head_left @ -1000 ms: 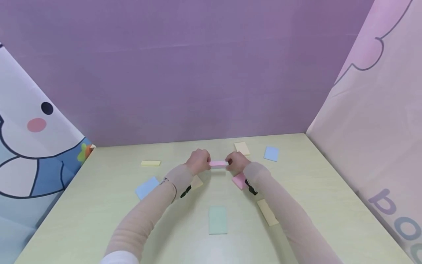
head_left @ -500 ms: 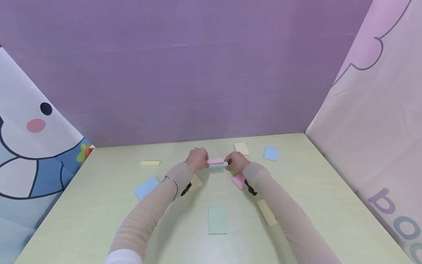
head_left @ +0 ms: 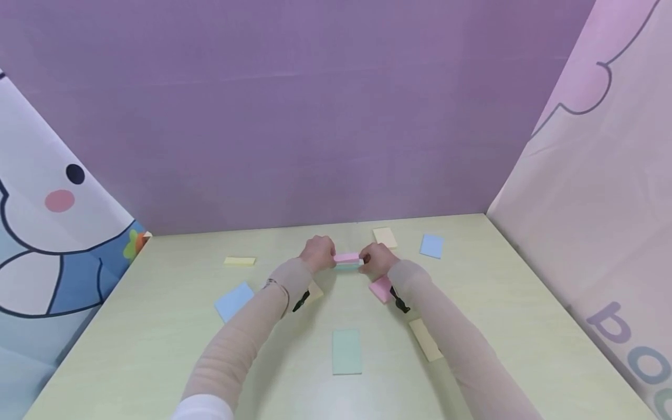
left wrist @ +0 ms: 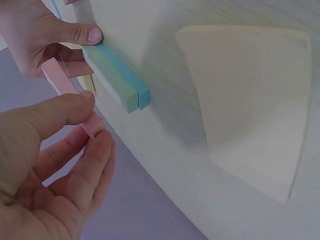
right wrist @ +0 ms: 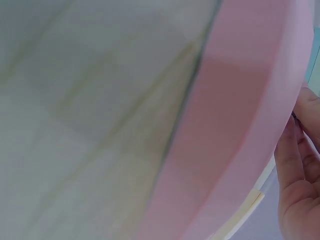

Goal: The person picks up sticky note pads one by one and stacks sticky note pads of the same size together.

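Note:
My left hand (head_left: 318,253) pinches a narrow pink sticky note pad (head_left: 346,257) between thumb and fingertips. Across from it, my right hand (head_left: 378,258) grips a green sticky note pad (left wrist: 116,82) and a blue sticky note pad (left wrist: 144,97) pressed side by side, thumb on their end in the left wrist view. From the head, the pink pad shows just above the green one, between the two hands. The right hand (right wrist: 302,150) sits at the right edge of its own wrist view, its fingers partly cut off.
Another pink pad (head_left: 381,289) lies below the right wrist. Blue pads (head_left: 233,301) lie left and far right (head_left: 431,245). A green pad (head_left: 346,352) lies in front, with cream pads (head_left: 426,339) and a yellow pad (head_left: 240,261) around. A purple backdrop (head_left: 315,116) stands behind the table.
The pink pad in my left hand has risen slightly relative to the pads in my right hand, so more of the green pad shows beneath it. The pads on the table stay put.

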`<state>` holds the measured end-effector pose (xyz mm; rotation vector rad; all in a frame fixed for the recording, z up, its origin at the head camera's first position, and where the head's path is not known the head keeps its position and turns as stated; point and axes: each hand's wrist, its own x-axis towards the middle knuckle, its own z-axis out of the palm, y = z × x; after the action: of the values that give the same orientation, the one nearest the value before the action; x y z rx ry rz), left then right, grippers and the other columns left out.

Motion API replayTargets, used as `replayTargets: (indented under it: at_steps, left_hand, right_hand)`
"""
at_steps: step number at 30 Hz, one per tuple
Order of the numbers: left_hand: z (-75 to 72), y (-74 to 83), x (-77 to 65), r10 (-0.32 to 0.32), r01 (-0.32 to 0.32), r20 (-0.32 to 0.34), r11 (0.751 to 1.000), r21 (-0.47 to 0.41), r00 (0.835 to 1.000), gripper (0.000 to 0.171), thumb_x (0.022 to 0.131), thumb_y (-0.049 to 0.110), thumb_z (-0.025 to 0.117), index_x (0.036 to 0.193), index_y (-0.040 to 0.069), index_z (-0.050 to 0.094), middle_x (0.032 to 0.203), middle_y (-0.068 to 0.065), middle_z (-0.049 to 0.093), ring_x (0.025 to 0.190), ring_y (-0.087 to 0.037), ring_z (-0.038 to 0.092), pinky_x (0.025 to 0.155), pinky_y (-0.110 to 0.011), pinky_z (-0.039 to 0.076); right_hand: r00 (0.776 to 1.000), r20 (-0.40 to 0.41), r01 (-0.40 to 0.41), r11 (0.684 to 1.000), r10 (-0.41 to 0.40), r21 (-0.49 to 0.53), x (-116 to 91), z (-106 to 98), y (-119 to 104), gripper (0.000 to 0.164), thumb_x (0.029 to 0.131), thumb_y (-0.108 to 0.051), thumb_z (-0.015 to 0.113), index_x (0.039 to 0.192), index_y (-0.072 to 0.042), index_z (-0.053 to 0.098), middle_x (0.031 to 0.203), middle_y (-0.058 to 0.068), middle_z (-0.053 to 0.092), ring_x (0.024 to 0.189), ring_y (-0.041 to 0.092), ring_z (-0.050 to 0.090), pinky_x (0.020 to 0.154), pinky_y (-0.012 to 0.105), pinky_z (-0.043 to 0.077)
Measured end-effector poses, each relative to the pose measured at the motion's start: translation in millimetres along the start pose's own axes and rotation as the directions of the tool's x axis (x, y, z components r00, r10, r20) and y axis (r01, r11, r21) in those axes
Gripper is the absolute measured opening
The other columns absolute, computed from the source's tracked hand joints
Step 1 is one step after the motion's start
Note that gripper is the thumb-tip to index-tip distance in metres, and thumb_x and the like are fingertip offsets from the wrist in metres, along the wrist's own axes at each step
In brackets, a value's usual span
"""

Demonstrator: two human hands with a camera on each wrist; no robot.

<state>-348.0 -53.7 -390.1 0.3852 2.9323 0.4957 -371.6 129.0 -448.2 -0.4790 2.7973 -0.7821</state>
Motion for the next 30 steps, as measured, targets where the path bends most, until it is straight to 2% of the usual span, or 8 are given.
replayTargets:
  at_steps: [8,16,25,30]
  left_hand:
    - [5.4,0.9,4.1,0.010,-0.010,0.006,0.999,0.036,1.000,0.014,0.077,0.011,0.071,0.088,0.004,0.070,0.081,-0.005,0.066,0.070,-0.017,0.055,0.070,-0.030,0.049]
    - [6.1,1.2,6.7,0.004,-0.004,0.009,0.999,0.033,1.000,0.015,0.077,0.013,0.071,0.089,0.005,0.069,0.083,-0.005,0.066,0.073,-0.018,0.056,0.074,-0.032,0.049]
    - [8.8,1.1,7.6,0.022,-0.022,0.014,0.999,0.030,1.000,0.015,0.076,0.011,0.071,0.089,0.005,0.070,0.082,-0.005,0.067,0.070,-0.017,0.055,0.069,-0.029,0.048]
    - [9.5,1.7,7.7,0.029,-0.030,0.012,0.999,0.043,1.000,0.015,0.076,0.011,0.071,0.089,0.004,0.070,0.083,-0.006,0.067,0.072,-0.018,0.055,0.072,-0.030,0.049]
  right_hand:
    - [0.998,-0.018,0.066,0.998,-0.066,-0.002,1.4,2.2,2.5,0.013,0.073,-0.013,0.074,0.084,-0.006,0.070,0.075,0.002,0.067,0.068,0.012,0.054,0.064,0.022,0.044]
    - [0.998,-0.021,0.055,0.998,-0.055,0.011,-0.1,0.7,-0.8,0.016,0.073,-0.012,0.074,0.088,-0.006,0.071,0.077,0.003,0.068,0.068,0.012,0.054,0.065,0.022,0.044]
    - [1.000,-0.016,0.026,1.000,-0.026,0.012,0.9,1.1,-0.5,0.021,0.074,-0.013,0.075,0.093,-0.006,0.071,0.082,0.003,0.069,0.072,0.012,0.056,0.069,0.024,0.046]
    - [0.999,-0.032,0.027,1.000,-0.026,0.008,0.2,1.9,-1.5,0.025,0.073,-0.013,0.075,0.096,-0.006,0.070,0.085,0.005,0.070,0.074,0.013,0.058,0.071,0.025,0.048]
